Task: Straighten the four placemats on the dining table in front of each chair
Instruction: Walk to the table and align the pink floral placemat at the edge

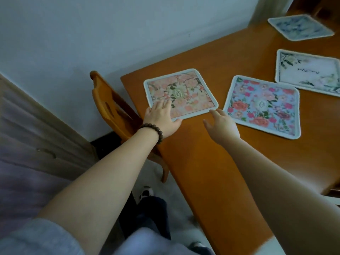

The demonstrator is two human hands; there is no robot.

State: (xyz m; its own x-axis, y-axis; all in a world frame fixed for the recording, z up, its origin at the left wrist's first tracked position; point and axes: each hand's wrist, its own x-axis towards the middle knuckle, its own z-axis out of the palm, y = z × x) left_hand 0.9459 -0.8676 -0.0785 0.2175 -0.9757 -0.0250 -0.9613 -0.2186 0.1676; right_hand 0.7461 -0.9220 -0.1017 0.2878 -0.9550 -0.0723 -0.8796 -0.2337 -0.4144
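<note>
Several placemats lie on the orange wooden dining table [211, 162]. A pink floral placemat [185, 91] sits near the table's far left corner. My left hand [161, 118], with a bead bracelet at the wrist, lies flat on its near left corner, thumb along the edge. My right hand [222, 124] hovers with fingers spread, its fingertips at that mat's near right corner. A blue placemat with red flowers [265, 105] lies askew just to the right. A white placemat with leaves and script [309, 70] and a pale blue one [299, 27] lie farther back.
A wooden chair [110, 107] stands pushed against the table's left side, by the white wall. A cabinet or bed edge [36, 135] fills the left. My legs and shoes [145, 194] stand on the pale floor beside the table's near edge.
</note>
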